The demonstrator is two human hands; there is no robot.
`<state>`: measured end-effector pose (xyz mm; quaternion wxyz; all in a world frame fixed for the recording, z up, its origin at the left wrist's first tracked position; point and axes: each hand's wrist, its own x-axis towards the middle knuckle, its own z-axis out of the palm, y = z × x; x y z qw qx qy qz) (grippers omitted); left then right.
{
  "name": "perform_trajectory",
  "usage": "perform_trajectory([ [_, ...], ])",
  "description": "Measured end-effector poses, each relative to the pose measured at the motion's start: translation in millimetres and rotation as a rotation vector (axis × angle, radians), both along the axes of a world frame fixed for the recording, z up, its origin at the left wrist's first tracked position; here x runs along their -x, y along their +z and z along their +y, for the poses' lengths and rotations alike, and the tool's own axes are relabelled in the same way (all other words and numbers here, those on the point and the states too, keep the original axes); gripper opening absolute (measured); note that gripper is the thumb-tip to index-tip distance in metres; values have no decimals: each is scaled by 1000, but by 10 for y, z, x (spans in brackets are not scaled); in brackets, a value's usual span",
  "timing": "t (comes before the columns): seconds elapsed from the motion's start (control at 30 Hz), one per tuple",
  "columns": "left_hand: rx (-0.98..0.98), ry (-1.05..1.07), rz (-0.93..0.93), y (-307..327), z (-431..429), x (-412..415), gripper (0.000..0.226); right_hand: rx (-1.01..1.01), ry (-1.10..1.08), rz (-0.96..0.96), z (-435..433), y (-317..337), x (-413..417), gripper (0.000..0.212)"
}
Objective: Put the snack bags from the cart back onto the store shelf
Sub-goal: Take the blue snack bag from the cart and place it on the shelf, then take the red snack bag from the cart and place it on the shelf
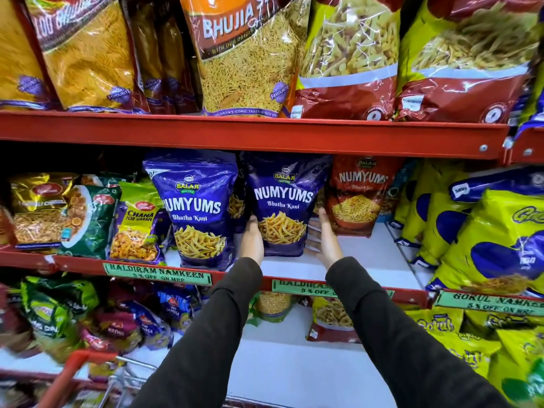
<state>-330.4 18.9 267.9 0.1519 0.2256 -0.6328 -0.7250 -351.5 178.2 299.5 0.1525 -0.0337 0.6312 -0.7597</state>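
A purple Numyums Bhatha Kani bag (282, 201) stands upright on the white middle shelf (371, 260). My left hand (252, 240) presses flat against its left edge. My right hand (325, 240) is at its right edge, fingers spread; whether it touches the bag I cannot tell. A second purple Numyums bag (197, 207) stands just to the left, and a red Numyums bag (356, 195) just to the right. The red cart handle (63, 378) and its wire frame (129, 375) show at the bottom left.
Red shelf rails (250, 134) run above and below. Large bhujia bags (247, 54) fill the top shelf. Yellow and blue bags (485, 240) crowd the right side, green and gold packs (88, 219) the left. Bare white shelf lies right of my right hand.
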Motion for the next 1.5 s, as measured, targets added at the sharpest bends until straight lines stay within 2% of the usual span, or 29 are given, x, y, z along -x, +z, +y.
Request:
perform_trajectory([
  [0.07, 22, 2, 17, 10, 29, -123, 76, 1, 2, -12, 32, -19, -115, 67],
  [0.27, -36, -13, 3, -92, -49, -340, 98, 21, 36, -37, 134, -133, -432, 71],
  [0.47, -50, -10, -57, -62, -36, -492, 97, -11, 64, -23, 152, -124, -630, 69],
  [0.53, -31, -13, -48, 18, 5, -610, 89, -23, 79, -16, 159, -101, -671, 63],
  [0.6, 63, 22, 12, 70, 96, -780, 67, -43, 51, 30, 169, -125, -727, 50],
  [0.67, 167, 133, 85, 32, 178, -939, 48, -76, -37, 136, 192, -225, -792, 32],
  [0.77, 159, 165, 186, -84, 340, -1140, 15, -123, -186, 286, 273, -404, -914, 23],
  [0.93, 196, 132, 196, -356, 663, -1354, 17, -130, -252, 309, 465, -602, -1186, 12],
  [1.07, 244, 58, 154, -772, 894, -1494, 19, -262, -270, 356, 768, -988, -1376, 14],
  [1.13, 287, -12, 99, -1057, 1007, -1612, 17, -347, -213, 298, 961, -1273, -1494, 12],
  [1.2, 329, -52, 29, -1375, 1141, -1776, 18, -427, -190, 200, 1156, -1624, -1625, 23],
  [1.27, 365, -90, -16, -1676, 1252, -2002, 28, -501, -169, 70, 1390, -1967, -1786, 35],
  [1.33, 398, -215, -109, -2009, 1338, -2249, 43, -633, -43, -113, 1665, -2323, -1929, 30],
  [1.43, 540, -466, -393, -2623, 1370, -2647, 69, -614, 55, -481, 1981, -2818, -2169, 12],
  [1.5, 536, -597, -628, -2949, 1367, -2861, 80, -708, 63, -477, 2131, -3093, -2344, 10],
])
